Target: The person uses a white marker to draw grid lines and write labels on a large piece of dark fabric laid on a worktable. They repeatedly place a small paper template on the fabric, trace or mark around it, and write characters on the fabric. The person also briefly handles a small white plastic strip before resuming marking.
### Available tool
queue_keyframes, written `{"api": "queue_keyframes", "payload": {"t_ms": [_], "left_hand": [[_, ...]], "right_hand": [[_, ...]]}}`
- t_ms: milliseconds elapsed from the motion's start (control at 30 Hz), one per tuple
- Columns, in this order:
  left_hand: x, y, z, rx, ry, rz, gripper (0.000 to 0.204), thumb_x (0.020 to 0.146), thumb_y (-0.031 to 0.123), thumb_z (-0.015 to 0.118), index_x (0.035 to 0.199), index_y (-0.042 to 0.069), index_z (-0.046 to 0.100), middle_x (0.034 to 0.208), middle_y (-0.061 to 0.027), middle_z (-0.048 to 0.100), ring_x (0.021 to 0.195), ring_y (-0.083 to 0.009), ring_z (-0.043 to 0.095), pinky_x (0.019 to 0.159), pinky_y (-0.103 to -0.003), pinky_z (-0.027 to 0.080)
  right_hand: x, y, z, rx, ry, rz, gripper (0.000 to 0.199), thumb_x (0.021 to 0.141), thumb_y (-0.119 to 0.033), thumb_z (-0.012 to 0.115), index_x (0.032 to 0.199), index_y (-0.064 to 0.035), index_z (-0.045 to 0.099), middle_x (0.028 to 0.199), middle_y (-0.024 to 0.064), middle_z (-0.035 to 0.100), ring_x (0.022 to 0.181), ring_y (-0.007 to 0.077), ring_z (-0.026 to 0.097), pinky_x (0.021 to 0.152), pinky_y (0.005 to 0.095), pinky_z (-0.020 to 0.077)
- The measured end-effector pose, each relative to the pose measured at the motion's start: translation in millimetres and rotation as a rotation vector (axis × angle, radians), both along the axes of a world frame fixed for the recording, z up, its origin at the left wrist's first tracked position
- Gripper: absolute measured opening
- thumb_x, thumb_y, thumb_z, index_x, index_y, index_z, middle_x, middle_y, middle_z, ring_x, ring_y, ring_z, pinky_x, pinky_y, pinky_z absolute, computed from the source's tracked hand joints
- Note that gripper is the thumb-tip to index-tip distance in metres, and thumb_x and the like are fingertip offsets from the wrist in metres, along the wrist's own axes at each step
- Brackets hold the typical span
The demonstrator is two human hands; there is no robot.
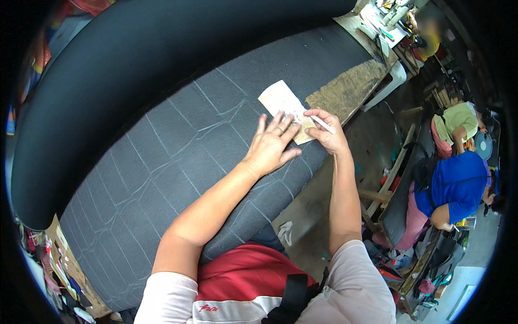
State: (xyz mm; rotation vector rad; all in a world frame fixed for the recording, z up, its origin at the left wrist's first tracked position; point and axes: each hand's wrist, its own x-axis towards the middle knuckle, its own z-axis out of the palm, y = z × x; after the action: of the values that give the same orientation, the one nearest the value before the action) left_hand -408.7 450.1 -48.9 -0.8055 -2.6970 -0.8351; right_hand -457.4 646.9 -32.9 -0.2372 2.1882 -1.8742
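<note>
My left hand (271, 144) lies flat with its fingers spread on a pale, roughly rectangular paper piece (279, 97), pressing it against the dark grey fabric (178, 178). Between the fingers and thumb of my right hand (333, 139) is a slim white pen-like stick (324, 125). That hand sits at the paper's right edge, and its fingertips partly cover it. Whitish lines run over the fabric in a repeated pattern of strips and angled shapes. Where the stick's tip touches is hidden by my fingers.
A thick black fabric roll (108, 92) borders the far side. Bare worn board (348, 86) shows beyond the fabric's right end. A sewing machine (396, 16) stands at the far right. People work at the right, one in a blue shirt (458, 183).
</note>
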Motion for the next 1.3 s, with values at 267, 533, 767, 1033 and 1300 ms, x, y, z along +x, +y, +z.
{"api": "queue_keyframes", "payload": {"t_ms": [267, 533, 767, 1033, 1300], "left_hand": [[-7, 1, -2, -0.095, -0.15, 0.299, 0.055, 0.084, 0.046, 0.059, 0.129, 0.014, 0.053, 0.143, -0.0114, 0.039, 0.136, -0.0271, 0.031, 0.105, -0.066, 0.011], [-8, 4, -5, -0.023, -0.15, 0.362, 0.054, 0.081, 0.043, 0.063, 0.125, 0.012, 0.057, 0.141, -0.0125, 0.043, 0.135, -0.0274, 0.033, 0.106, -0.066, 0.01], [-6, 1, -5, -0.05, -0.149, 0.322, 0.056, 0.081, 0.048, 0.062, 0.124, 0.012, 0.058, 0.14, -0.0115, 0.044, 0.134, -0.0274, 0.034, 0.106, -0.066, 0.01], [-5, 2, -3, -0.06, -0.171, 0.32, 0.054, 0.081, 0.048, 0.062, 0.125, 0.016, 0.058, 0.141, -0.0075, 0.043, 0.135, -0.0257, 0.034, 0.105, -0.068, 0.011], [-5, 2, -2, -0.076, -0.169, 0.334, 0.053, 0.079, 0.046, 0.064, 0.123, 0.016, 0.059, 0.141, -0.0075, 0.044, 0.135, -0.0245, 0.033, 0.105, -0.067, 0.012]], "right_hand": [[-3, -2, -1, 0.18, 0.202, 0.049, 0.032, 0.078, 0.004, 0.062, 0.108, -0.0025, 0.061, 0.098, 0.0058, 0.064, 0.088, 0.0121, 0.059, 0.08, 0.0266, 0.048], [-30, -3, 6, -0.083, 0.163, -0.337, 0.025, 0.088, -0.013, 0.064, 0.108, 0.0022, 0.063, 0.083, 0.0069, 0.066, 0.068, 0.0108, 0.062, 0.061, 0.021, 0.0506], [-54, -67, -7, 0.161, 0.323, -0.143, 0.016, 0.078, -0.016, 0.068, 0.085, -0.0013, 0.068, 0.069, 0.0068, 0.066, 0.064, 0.011, 0.062, 0.058, 0.0267, 0.0494], [-77, -102, 6, 0.456, 0.391, 0.058, 0.013, 0.076, -0.017, 0.069, 0.08, -0.0051, 0.07, 0.069, 0.0078, 0.067, 0.068, 0.0151, 0.065, 0.064, 0.0322, 0.0513], [-86, -88, -2, 0.451, 0.363, -0.3, 0.011, 0.071, -0.012, 0.064, 0.074, -0.001, 0.067, 0.073, 0.0195, 0.065, 0.07, 0.0322, 0.066, 0.068, 0.0378, 0.0515]]}}
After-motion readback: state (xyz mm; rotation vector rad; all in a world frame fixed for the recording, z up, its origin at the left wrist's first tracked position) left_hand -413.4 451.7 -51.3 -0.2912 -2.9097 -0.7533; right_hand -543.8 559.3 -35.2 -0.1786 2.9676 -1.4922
